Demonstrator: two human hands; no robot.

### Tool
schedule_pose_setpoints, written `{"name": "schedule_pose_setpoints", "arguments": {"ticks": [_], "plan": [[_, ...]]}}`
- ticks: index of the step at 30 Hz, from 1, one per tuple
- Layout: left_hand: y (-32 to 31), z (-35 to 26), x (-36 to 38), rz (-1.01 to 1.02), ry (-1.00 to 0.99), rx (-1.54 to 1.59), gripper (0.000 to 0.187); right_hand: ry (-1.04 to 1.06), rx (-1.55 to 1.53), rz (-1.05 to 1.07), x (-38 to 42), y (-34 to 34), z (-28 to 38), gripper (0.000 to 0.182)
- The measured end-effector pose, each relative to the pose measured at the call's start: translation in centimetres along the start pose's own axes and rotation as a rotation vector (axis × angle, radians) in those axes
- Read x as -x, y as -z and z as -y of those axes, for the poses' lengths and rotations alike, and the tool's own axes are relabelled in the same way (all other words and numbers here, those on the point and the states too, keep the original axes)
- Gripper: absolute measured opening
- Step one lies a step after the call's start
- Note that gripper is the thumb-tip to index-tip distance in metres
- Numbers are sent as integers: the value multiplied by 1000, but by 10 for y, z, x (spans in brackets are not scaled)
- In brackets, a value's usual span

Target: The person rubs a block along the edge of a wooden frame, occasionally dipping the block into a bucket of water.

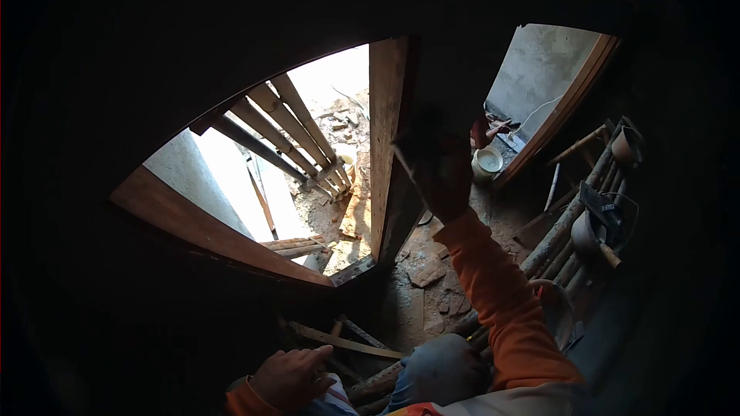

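Note:
My right hand (441,179) is raised in shadow against the upright wooden post (385,131) between two openings. It looks closed around a flat dark tool (407,160) whose thin edge lies along the post; its exact kind is hard to tell. An orange sleeve (501,300) covers that arm. Low at the bottom, my left hand (291,377) holds nothing, its fingers loosely stretched with the index finger pointing right. It sits above wooden sticks (347,343) and next to my knee (439,370).
Slanted timber planks (293,123) lie outside the left opening, above its wooden sill (216,231). A white bucket (487,162) stands by the right doorway. Wooden poles (566,223) and metal pans lean at the right. Broken bricks and rubble (425,271) cover the dirt floor.

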State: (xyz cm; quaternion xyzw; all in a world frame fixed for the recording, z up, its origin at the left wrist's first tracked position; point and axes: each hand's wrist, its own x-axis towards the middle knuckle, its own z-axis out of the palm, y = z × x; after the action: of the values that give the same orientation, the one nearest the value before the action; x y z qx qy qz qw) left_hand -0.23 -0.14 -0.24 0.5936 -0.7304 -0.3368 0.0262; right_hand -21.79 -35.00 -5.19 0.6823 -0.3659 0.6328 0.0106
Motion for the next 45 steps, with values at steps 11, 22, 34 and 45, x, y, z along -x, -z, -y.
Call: {"name": "schedule_pose_setpoints", "arguments": {"ticks": [11,22,34,45], "plan": [[0,-2,8,-47,-27,6,52,-173,-207,-72,-55,23,10,32],[10,-15,8,-111,-78,26,54,-110,-258,-75,-44,22,-17,30],[7,-13,5,-86,-94,5,55,-31,134,-103,-70,19,5,28],[-2,0,3,-51,-35,49,54,16,-166,-251,-120,23,1,32]]}}
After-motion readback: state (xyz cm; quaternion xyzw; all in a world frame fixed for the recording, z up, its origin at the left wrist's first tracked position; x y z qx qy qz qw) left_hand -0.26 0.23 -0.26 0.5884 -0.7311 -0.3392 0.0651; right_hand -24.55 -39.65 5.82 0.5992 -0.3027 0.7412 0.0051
